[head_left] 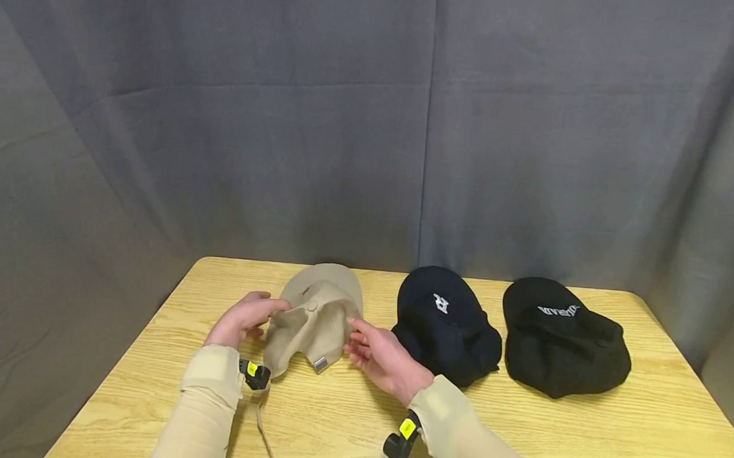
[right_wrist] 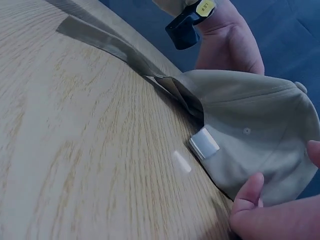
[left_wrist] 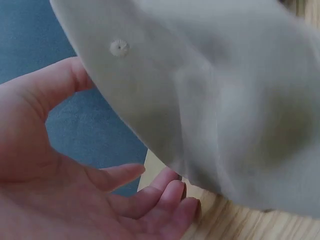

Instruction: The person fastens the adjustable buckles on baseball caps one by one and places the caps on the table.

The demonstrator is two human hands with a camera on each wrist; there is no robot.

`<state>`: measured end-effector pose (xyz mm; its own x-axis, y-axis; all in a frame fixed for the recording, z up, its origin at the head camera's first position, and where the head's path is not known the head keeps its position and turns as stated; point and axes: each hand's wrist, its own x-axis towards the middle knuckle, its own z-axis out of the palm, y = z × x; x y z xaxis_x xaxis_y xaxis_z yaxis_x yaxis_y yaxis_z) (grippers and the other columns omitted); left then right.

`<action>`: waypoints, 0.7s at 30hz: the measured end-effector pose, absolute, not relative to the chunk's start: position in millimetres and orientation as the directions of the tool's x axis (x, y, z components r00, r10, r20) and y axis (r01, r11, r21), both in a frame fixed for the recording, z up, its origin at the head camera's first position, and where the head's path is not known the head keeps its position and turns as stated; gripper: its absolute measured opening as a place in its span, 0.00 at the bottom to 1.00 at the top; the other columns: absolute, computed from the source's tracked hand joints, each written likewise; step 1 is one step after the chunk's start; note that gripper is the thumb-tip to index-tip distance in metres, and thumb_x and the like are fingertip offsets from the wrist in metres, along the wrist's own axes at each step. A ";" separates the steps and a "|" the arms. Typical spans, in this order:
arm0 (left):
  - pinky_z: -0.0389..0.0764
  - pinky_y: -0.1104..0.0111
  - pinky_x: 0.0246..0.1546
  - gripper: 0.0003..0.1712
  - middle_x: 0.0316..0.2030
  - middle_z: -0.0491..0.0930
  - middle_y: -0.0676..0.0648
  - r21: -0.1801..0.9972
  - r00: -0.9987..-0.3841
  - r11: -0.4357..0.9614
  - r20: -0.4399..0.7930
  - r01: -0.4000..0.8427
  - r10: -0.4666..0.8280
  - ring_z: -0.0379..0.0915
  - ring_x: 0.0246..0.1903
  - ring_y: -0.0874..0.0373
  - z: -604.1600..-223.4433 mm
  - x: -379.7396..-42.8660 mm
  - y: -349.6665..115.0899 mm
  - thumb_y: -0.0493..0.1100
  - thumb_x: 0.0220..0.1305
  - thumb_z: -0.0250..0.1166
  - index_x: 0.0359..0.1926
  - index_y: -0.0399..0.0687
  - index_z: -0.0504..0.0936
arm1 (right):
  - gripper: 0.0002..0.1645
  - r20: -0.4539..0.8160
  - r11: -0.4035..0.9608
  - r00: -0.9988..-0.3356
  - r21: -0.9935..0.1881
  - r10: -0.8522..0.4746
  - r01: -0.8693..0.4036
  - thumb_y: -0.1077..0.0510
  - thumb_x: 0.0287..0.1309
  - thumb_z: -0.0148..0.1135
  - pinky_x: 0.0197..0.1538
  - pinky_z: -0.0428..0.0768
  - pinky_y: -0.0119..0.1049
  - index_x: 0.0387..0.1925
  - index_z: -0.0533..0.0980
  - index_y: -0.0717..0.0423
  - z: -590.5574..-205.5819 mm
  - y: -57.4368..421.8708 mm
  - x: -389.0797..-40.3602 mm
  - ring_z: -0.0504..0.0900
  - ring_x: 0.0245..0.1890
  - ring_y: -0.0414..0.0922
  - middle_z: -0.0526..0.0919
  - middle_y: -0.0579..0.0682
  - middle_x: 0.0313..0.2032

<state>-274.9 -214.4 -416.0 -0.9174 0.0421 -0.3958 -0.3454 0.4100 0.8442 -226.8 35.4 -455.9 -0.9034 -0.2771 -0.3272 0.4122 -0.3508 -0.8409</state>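
Note:
A beige cap (head_left: 315, 316) lies at the left of the table, brim toward the back, its crown partly creased. At its left side is my left hand (head_left: 247, 318), fingers loosely bent; in the left wrist view its thumb (left_wrist: 75, 75) meets the cap's edge. My right hand (head_left: 388, 361) is at the cap's right side with relaxed fingers, and a fingertip (right_wrist: 250, 187) lies against the fabric in the right wrist view. A metal buckle (right_wrist: 205, 143) sits on the cap's back edge. A loose beige strap (right_wrist: 100, 40) trails from it over the table.
On the wooden table (head_left: 580, 441), a navy cap (head_left: 445, 337) with a white letter lies to the right of the beige one. Farther right is a black cap (head_left: 563, 350) with white lettering. A grey curtain (head_left: 346, 152) hangs behind the table and along its sides.

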 end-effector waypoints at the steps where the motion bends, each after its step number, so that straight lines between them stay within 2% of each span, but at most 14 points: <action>1: 0.63 0.50 0.55 0.51 0.64 0.54 0.31 0.848 -0.919 0.406 -0.391 -0.341 0.046 0.53 0.62 0.37 -416.1 -275.5 -214.1 0.49 0.54 0.64 0.70 0.33 0.46 | 0.28 -0.328 -0.344 -0.904 -0.845 -0.272 0.410 0.48 0.57 0.63 0.37 0.72 0.32 0.47 0.64 0.63 -454.9 35.6 -227.0 0.72 0.38 0.48 0.66 0.57 0.43; 4: 0.64 0.52 0.54 0.50 0.64 0.56 0.32 0.857 -0.923 0.397 -0.381 -0.328 0.061 0.57 0.60 0.39 -417.1 -277.3 -213.4 0.49 0.54 0.65 0.69 0.34 0.48 | 0.29 -0.316 -0.329 -0.910 -0.858 -0.269 0.395 0.48 0.58 0.63 0.37 0.71 0.33 0.50 0.64 0.64 -453.0 35.7 -227.9 0.69 0.40 0.49 0.62 0.57 0.48; 7: 0.67 0.55 0.51 0.53 0.63 0.57 0.34 0.860 -0.922 0.387 -0.383 -0.333 0.057 0.62 0.55 0.42 -418.1 -278.3 -211.5 0.48 0.51 0.67 0.69 0.32 0.47 | 0.31 -0.283 -0.324 -0.919 -0.872 -0.275 0.366 0.49 0.59 0.62 0.45 0.71 0.38 0.55 0.64 0.64 -452.5 35.3 -228.4 0.65 0.46 0.52 0.60 0.56 0.53; 8: 0.69 0.58 0.47 0.54 0.57 0.64 0.35 0.857 -0.922 0.394 -0.383 -0.333 0.052 0.66 0.50 0.44 -418.6 -278.9 -210.8 0.48 0.50 0.68 0.69 0.31 0.47 | 0.32 -0.274 -0.322 -0.921 -0.877 -0.276 0.357 0.48 0.59 0.62 0.48 0.71 0.41 0.57 0.64 0.63 -452.4 35.0 -228.5 0.64 0.48 0.53 0.60 0.55 0.55; 9: 0.71 0.61 0.41 0.51 0.49 0.70 0.38 0.854 -0.925 0.404 -0.378 -0.328 0.049 0.69 0.43 0.48 -419.1 -279.3 -210.2 0.48 0.49 0.69 0.66 0.31 0.52 | 0.33 -0.268 -0.319 -0.924 -0.881 -0.274 0.350 0.48 0.59 0.62 0.52 0.69 0.43 0.59 0.64 0.62 -452.0 34.6 -228.4 0.62 0.51 0.54 0.60 0.54 0.57; 11: 0.70 0.67 0.28 0.35 0.30 0.73 0.45 0.843 -0.932 0.445 -0.360 -0.303 0.047 0.69 0.28 0.54 -419.6 -279.3 -208.7 0.49 0.48 0.70 0.52 0.33 0.69 | 0.37 -0.255 -0.312 -0.926 -0.888 -0.278 0.338 0.47 0.58 0.62 0.57 0.66 0.47 0.62 0.62 0.62 -451.1 34.3 -228.1 0.59 0.56 0.55 0.59 0.53 0.61; 12: 0.67 0.69 0.23 0.26 0.22 0.70 0.49 0.838 -0.935 0.460 -0.351 -0.292 0.045 0.66 0.22 0.57 -419.7 -279.3 -208.0 0.49 0.47 0.70 0.42 0.36 0.73 | 0.40 -0.254 -0.305 -0.926 -0.891 -0.278 0.336 0.46 0.57 0.63 0.58 0.65 0.49 0.64 0.60 0.61 -450.8 34.2 -228.0 0.58 0.58 0.56 0.58 0.53 0.62; 14: 0.60 0.71 0.17 0.17 0.12 0.59 0.55 0.829 -0.941 0.488 -0.336 -0.274 0.042 0.58 0.15 0.61 -420.1 -280.1 -206.3 0.49 0.46 0.70 0.26 0.43 0.73 | 0.42 -0.253 -0.298 -0.927 -0.895 -0.278 0.333 0.45 0.57 0.63 0.59 0.64 0.49 0.65 0.58 0.61 -451.0 34.3 -227.9 0.57 0.60 0.56 0.57 0.53 0.64; 15: 0.61 0.71 0.17 0.17 0.13 0.61 0.54 0.831 -0.942 0.485 -0.333 -0.272 0.043 0.59 0.14 0.61 -420.8 -280.4 -205.4 0.49 0.46 0.69 0.22 0.45 0.71 | 0.42 -0.251 -0.297 -0.927 -0.895 -0.278 0.332 0.45 0.57 0.63 0.59 0.64 0.49 0.65 0.58 0.61 -451.0 34.2 -227.8 0.58 0.60 0.56 0.58 0.54 0.64; 16: 0.64 0.70 0.17 0.16 0.15 0.65 0.53 0.847 -0.943 0.462 -0.327 -0.261 0.066 0.62 0.16 0.60 -425.5 -283.9 -206.9 0.49 0.47 0.69 0.22 0.45 0.73 | 0.42 -0.249 -0.296 -0.928 -0.896 -0.279 0.330 0.45 0.57 0.62 0.59 0.64 0.49 0.65 0.58 0.61 -451.2 34.4 -228.1 0.59 0.59 0.56 0.59 0.55 0.63; 17: 0.69 0.69 0.20 0.16 0.20 0.69 0.50 0.859 -0.940 0.438 -0.331 -0.265 0.081 0.66 0.19 0.59 -428.8 -286.5 -207.9 0.50 0.49 0.68 0.28 0.42 0.76 | 0.41 -0.247 -0.298 -0.929 -0.897 -0.277 0.327 0.45 0.58 0.62 0.58 0.65 0.49 0.65 0.58 0.61 -451.7 34.6 -228.3 0.60 0.59 0.56 0.61 0.55 0.62; 18: 0.73 0.67 0.25 0.20 0.26 0.72 0.49 0.867 -0.935 0.411 -0.344 -0.281 0.086 0.69 0.23 0.57 -429.0 -286.7 -207.1 0.51 0.51 0.67 0.39 0.41 0.77 | 0.38 -0.245 -0.299 -0.930 -0.897 -0.273 0.324 0.46 0.58 0.61 0.58 0.65 0.49 0.63 0.60 0.61 -452.3 34.8 -228.7 0.63 0.58 0.56 0.63 0.56 0.60; 19: 0.75 0.64 0.29 0.26 0.33 0.74 0.45 0.877 -0.930 0.385 -0.352 -0.289 0.106 0.73 0.28 0.55 -429.8 -287.2 -206.6 0.52 0.54 0.65 0.50 0.41 0.74 | 0.35 -0.243 -0.299 -0.932 -0.899 -0.269 0.320 0.47 0.58 0.60 0.56 0.66 0.49 0.60 0.63 0.62 -452.6 35.0 -229.0 0.65 0.56 0.55 0.66 0.56 0.57; 21: 0.77 0.58 0.37 0.36 0.47 0.72 0.39 0.896 -0.918 0.324 -0.367 -0.304 0.152 0.75 0.38 0.49 -430.0 -287.3 -206.0 0.53 0.61 0.60 0.67 0.48 0.60 | 0.28 -0.241 -0.300 -0.935 -0.900 -0.259 0.315 0.48 0.59 0.58 0.54 0.68 0.48 0.54 0.66 0.61 -452.5 35.7 -229.8 0.68 0.52 0.55 0.69 0.56 0.52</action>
<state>-287.3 -206.0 -430.0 -0.9178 0.1519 -0.3669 -0.3044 0.3244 0.8956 -229.8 35.7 -452.5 -0.9352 -0.2591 -0.2415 0.3155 -0.2996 -0.9004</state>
